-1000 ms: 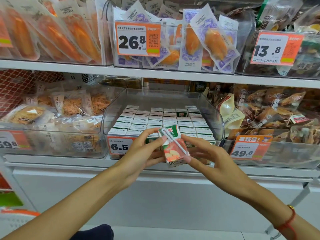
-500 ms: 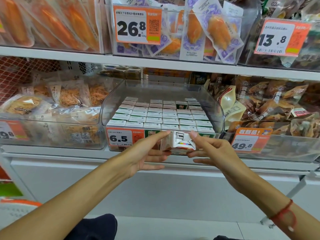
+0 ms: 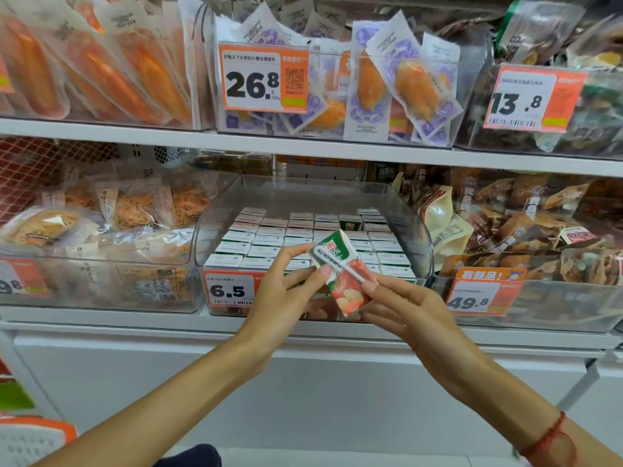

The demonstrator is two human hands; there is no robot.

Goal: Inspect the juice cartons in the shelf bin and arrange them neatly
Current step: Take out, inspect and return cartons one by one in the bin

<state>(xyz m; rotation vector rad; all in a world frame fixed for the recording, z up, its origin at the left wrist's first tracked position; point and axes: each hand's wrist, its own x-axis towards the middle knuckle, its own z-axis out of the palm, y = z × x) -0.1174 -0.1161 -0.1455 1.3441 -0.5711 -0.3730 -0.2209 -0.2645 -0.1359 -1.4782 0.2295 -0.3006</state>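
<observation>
Carton (image 3: 340, 271) pinched between both hands.

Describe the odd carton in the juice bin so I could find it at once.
Find the clear bin behind the 6.5 price tag, on the lower shelf. In its second row from the back, right of centre, sits one carton. It shows dark green; every neighbour shows a white top.

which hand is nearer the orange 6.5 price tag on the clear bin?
Left. The left hand sits just right of the orange 6.5 price tag, gripping the small green-and-red juice carton; the right hand holds the carton's far side.
</observation>
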